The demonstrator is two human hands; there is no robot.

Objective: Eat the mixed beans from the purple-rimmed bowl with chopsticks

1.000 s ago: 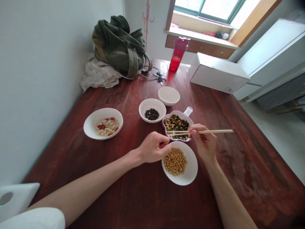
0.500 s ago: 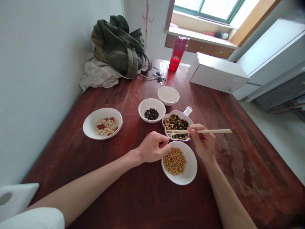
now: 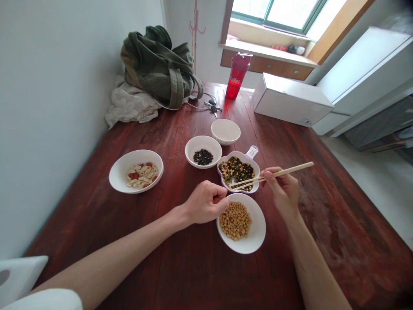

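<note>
Right grip: my right hand (image 3: pixel 282 191) is clamped on the bamboo chopsticks (image 3: pixel 277 174), tips close together; I cannot tell if a bean sits between them.
Left grip: my left hand (image 3: pixel 206 202) is curled closed, nothing showing in it, just beside the soybean bowl (image 3: pixel 254 239).
Chopstick tips: over the mixed beans (image 3: pixel 237 170), near the edge of the purple-rimmed dish (image 3: pixel 257 176).
Near me: soybeans (image 3: pixel 235 221) in their bowl.
Further along the table (image 3: pixel 193 267): the black-bean bowl (image 3: pixel 190 150) and the nut bowl (image 3: pixel 116 172).
Step in hand: picking among the mixed beans, it seems.
Next move calls for: a steady pinch on something small and round.
</note>
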